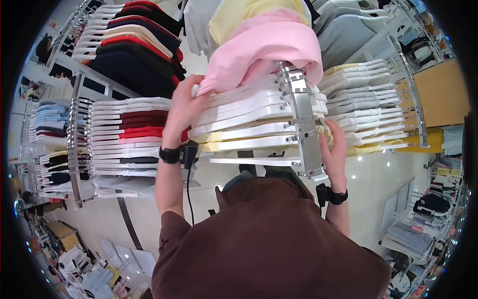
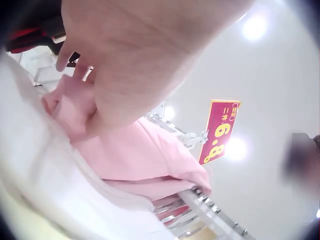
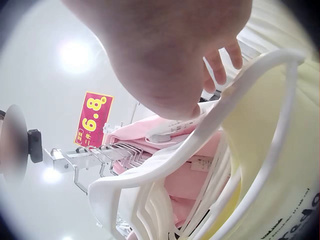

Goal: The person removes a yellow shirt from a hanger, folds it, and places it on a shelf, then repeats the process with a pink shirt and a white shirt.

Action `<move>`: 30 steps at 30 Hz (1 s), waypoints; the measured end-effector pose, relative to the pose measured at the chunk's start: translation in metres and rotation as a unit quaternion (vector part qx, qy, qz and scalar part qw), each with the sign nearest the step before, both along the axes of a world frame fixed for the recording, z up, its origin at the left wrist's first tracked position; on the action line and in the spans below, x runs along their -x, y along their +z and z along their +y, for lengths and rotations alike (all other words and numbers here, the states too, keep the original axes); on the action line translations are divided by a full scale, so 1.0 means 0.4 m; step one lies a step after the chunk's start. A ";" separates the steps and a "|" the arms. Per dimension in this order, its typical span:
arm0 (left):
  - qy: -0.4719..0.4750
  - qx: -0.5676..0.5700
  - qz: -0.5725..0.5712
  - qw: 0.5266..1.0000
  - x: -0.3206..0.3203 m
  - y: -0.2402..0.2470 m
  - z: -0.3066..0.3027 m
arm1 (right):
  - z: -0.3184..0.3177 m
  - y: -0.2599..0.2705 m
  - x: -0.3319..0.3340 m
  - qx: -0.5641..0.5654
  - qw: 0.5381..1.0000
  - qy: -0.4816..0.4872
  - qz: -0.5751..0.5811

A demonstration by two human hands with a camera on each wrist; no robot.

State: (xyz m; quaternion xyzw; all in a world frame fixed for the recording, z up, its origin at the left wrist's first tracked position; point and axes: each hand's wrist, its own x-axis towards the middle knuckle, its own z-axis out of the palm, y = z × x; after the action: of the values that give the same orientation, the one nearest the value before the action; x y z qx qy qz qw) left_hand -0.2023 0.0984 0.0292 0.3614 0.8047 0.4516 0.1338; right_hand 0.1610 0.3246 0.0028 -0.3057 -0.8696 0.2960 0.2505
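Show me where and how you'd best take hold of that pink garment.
I'd pinch the pink garment at its lower left corner, coming from the person's left, where the left hand grips it. There the cloth tapers away from the broad folds, so thumb and fingers can probably close on it. Its right part bulges near the metal rail, likely a clumsier hold.

a clothing shop: metal rails point(image 1: 307, 144) carry close rows of garments point(image 1: 137, 65) on white hangers point(image 1: 259, 131), a red sign point(image 2: 219, 131) bears a large yellow "6.8", and more clothes point(image 1: 432, 203) are set out around the glossy pale floor point(image 1: 363, 182) under bright lights point(image 2: 255, 27).
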 end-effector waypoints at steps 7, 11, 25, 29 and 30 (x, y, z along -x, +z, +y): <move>0.096 -0.188 -0.026 0.977 0.052 0.136 -0.076 | 0.019 0.012 -0.014 0.140 0.985 -0.022 0.096; 0.089 -0.374 -0.166 0.908 -0.015 0.282 -0.051 | 0.038 0.117 0.066 0.185 0.961 0.052 0.198; -0.082 -0.557 -0.390 0.729 -0.170 0.363 -0.021 | 0.138 0.123 0.338 0.160 0.974 0.091 0.130; -0.126 -0.557 -0.423 0.703 -0.172 0.339 -0.024 | 0.192 0.099 0.352 0.327 0.928 0.131 0.120; -0.096 -0.559 -0.421 0.708 -0.171 0.332 -0.024 | 0.201 0.101 0.348 0.292 0.941 0.122 0.119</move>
State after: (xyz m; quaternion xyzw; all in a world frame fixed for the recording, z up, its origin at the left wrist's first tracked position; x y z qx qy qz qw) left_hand -0.1339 0.0887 0.1622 0.2180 0.2263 0.9085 0.2754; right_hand 0.0217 0.4050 0.0431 -0.2197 -0.7395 0.5992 0.2140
